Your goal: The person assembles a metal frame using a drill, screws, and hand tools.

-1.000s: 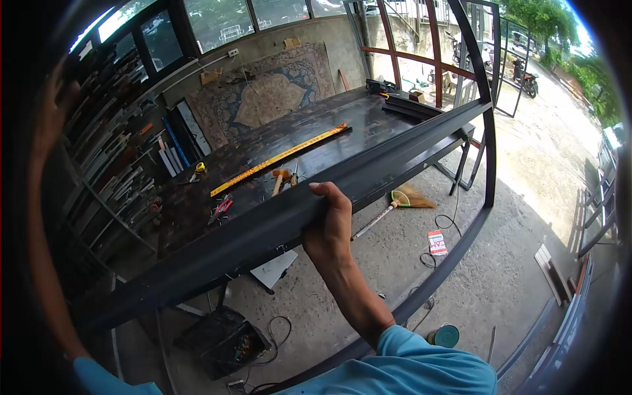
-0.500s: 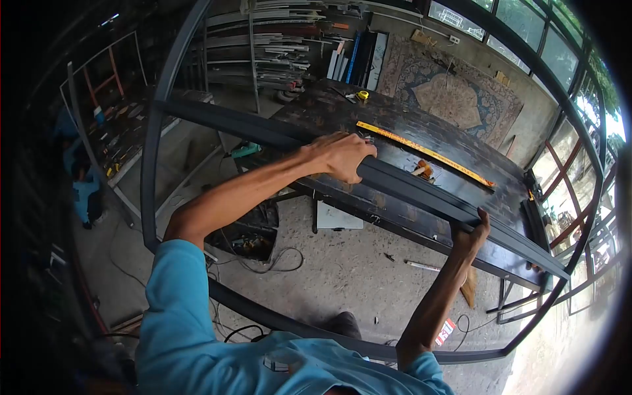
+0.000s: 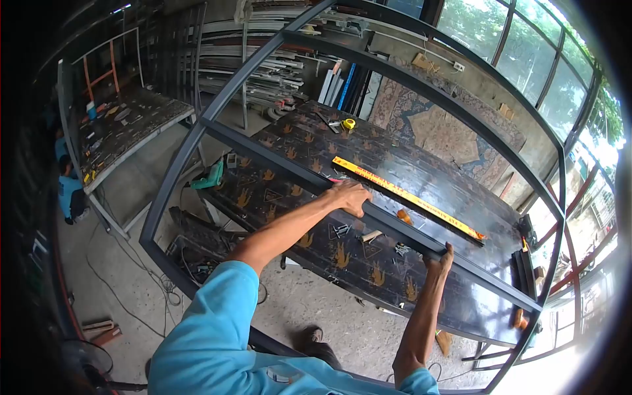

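Shifted since the earlier view, a large dark metal frame (image 3: 172, 181) now slants above the counter (image 3: 395, 158), with a second crossbar in sight beyond the held one. Left hand (image 3: 349, 197) is closed over the nearer crossbar (image 3: 395, 227), while the right hand (image 3: 440, 260) grips it farther along, its fingers mostly hidden. With both hands near the middle of one bar, the wide frame could twist or dip, knocking the yellow level (image 3: 408, 197) or the hammer (image 3: 372, 236).

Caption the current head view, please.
Left hand and right hand hold a bar of a dark frame above a tool-strewn table.
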A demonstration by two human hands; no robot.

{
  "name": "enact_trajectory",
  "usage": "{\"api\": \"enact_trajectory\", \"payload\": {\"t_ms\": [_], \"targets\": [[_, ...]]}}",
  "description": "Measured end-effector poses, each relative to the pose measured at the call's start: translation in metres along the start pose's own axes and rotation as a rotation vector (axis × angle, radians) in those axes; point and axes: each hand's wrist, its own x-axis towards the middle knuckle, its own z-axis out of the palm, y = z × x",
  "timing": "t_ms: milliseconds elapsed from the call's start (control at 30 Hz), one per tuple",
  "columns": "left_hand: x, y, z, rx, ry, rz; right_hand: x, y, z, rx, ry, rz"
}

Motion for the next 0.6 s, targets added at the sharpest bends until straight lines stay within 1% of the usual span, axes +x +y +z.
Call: {"api": "enact_trajectory", "payload": {"t_ms": [33,100,133,167,233,267,300,400,500,533,567,600], "targets": [[0.013,-0.002,0.008,0.014,-0.025,0.002,0.007,0.001,-0.003,0.006,0.005,0.035],[0.034,-0.01,0.029,-0.075,-0.045,-0.021,0.037,-0.003,-0.024,-0.088,0.16,0.062],[0.045,-0.012,0.036,-0.08,-0.079,-0.05,0.061,-0.003,-0.042,-0.048,0.105,0.072],[0.054,-0.014,0.044,-0.084,-0.109,-0.083,0.068,-0.003,-0.047,-0.055,0.121,0.077],[0.07,-0.021,0.058,-0.098,-0.115,-0.083,0.089,0.004,-0.055,-0.062,0.163,0.094],[0.075,-0.024,0.068,-0.106,-0.119,-0.078,0.099,0.005,-0.061,-0.019,0.141,0.154],[0.08,-0.027,0.076,-0.114,-0.127,-0.085,0.107,0.008,-0.069,-0.025,0.15,0.162],[0.09,-0.029,0.098,-0.123,-0.165,-0.115,0.12,0.012,-0.083,-0.102,0.22,0.171],[0.097,-0.033,0.114,-0.145,-0.223,-0.135,0.129,0.019,-0.106,-0.069,0.266,0.161],[0.098,-0.033,0.12,-0.143,-0.228,-0.149,0.127,0.022,-0.107,-0.046,0.269,0.187],[0.099,-0.036,0.129,-0.151,-0.186,-0.115,0.127,0.026,-0.101,-0.02,0.262,0.208],[0.103,-0.038,0.137,-0.16,-0.213,-0.122,0.123,0.027,-0.101,-0.022,0.264,0.214]]}}
